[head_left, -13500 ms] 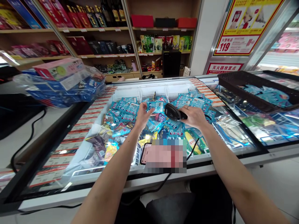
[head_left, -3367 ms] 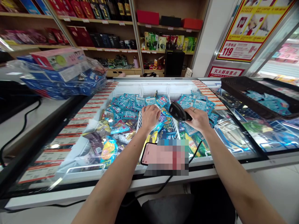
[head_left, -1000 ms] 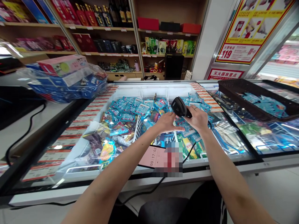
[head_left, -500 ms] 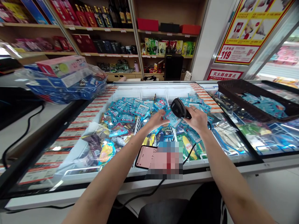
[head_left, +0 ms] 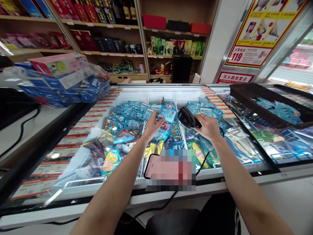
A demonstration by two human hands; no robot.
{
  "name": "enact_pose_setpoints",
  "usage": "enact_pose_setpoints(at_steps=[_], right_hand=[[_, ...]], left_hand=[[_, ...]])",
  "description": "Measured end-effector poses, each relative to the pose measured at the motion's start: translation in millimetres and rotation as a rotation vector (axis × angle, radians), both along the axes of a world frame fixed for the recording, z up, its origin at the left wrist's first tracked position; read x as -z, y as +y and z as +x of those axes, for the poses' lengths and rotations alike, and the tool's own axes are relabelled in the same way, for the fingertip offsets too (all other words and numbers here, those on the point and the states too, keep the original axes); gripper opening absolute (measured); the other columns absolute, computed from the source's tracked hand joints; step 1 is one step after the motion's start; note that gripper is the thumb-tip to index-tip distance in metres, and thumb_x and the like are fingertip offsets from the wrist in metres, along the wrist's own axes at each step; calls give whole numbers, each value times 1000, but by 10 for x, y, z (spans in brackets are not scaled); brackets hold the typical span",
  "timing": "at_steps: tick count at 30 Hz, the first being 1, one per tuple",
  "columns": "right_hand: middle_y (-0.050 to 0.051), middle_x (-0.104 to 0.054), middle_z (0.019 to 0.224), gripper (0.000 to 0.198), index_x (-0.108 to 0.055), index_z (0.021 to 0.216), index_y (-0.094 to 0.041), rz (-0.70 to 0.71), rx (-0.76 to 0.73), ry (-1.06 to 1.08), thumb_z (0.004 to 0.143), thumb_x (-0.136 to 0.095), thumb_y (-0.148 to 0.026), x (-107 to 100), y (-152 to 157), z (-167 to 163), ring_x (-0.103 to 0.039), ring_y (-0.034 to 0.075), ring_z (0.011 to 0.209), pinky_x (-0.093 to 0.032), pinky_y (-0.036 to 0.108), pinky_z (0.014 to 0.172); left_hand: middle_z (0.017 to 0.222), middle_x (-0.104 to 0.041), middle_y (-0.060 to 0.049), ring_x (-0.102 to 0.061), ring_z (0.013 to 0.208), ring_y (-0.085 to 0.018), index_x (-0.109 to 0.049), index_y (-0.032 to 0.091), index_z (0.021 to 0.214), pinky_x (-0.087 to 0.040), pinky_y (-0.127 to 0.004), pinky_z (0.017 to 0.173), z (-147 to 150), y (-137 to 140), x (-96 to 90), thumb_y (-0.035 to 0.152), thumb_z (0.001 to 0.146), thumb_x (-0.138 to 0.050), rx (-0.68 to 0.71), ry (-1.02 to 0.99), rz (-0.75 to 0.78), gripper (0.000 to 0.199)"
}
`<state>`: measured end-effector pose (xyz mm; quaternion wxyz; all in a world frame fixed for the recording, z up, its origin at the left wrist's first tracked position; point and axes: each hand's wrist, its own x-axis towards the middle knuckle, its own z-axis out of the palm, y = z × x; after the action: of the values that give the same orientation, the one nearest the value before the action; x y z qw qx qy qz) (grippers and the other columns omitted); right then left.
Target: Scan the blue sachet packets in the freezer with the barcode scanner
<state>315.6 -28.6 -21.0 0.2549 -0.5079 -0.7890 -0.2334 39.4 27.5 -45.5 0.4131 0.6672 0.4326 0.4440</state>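
My left hand (head_left: 154, 124) grips a blue packet (head_left: 167, 114) by its left edge, with the printed face and barcode turned up. Just right of the packet, my right hand (head_left: 207, 127) is wrapped round a black barcode scanner (head_left: 186, 117), its head pointing left toward the packet. Both hands are over the glass-topped chest freezer (head_left: 107, 85). Loose blue packets (head_left: 130, 112) are heaped beneath and to the left, more lying behind the scanner. A phone (head_left: 153, 168) rests at the near edge, partly covered by a pixelated patch.
A dark brown basket (head_left: 244, 94) with blue packets stands at the right. Plastic-wrapped boxes (head_left: 63, 81) are stacked at the left. The scanner's black cable (head_left: 202, 163) runs down past the front edge. Stocked shelves (head_left: 117, 55) line the back wall.
My left hand has moved left and now shows a blue packet held up, barcode visible, beside the scanner. The scanner has shifted only slightly. The view has tilted a little.
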Motion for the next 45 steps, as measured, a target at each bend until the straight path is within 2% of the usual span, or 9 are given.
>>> enact_pose_setpoints(at_steps=[6, 17, 23, 37, 45], right_hand=[[5, -68, 91, 29, -62, 112, -21, -8, -20, -30, 84, -57, -31, 3, -12, -23, -62, 20, 82, -38, 28, 67], [4, -68, 96, 29, -62, 111, -20, -21, -63, -32, 86, -54, -30, 13, -28, -8, -62, 19, 80, -38, 28, 66], [5, -69, 96, 28, -63, 110, -21, -27, -72, -32, 84, -56, -29, 39, -14, -27, -62, 18, 79, -38, 28, 66], [3, -69, 95, 26, -63, 107, -20, -48, -102, -62, 83, -59, -31, 24, -33, -51, -62, 18, 77, -39, 28, 66], [4, -68, 92, 26, -63, 107, -19, -44, -110, -60, 83, -59, -31, 13, -35, -43, -61, 18, 75, -38, 28, 65]], left_hand=[[88, -66, -4, -70, 87, -23, -43, 23, 108, -56, -38, 72, 2, -2, -17, 47, 89, -45, -60, -16, -6, 31], [104, -62, -6, -69, 91, -21, -41, 23, 118, -58, -37, 77, -8, 22, 3, 51, 86, -50, 32, -140, 14, 42], [107, -62, -6, -70, 89, -21, -42, 24, 116, -57, -41, 82, -19, 48, 40, 46, 86, -54, 37, -240, -4, 39], [103, -61, -5, -70, 84, -18, -40, 21, 117, -57, -44, 85, -7, 59, 48, 39, 88, -52, -5, -213, -10, 37], [105, -61, -5, -69, 86, -17, -40, 22, 121, -57, -43, 87, -21, 64, 66, 42, 88, -51, 3, -176, 0, 39]])
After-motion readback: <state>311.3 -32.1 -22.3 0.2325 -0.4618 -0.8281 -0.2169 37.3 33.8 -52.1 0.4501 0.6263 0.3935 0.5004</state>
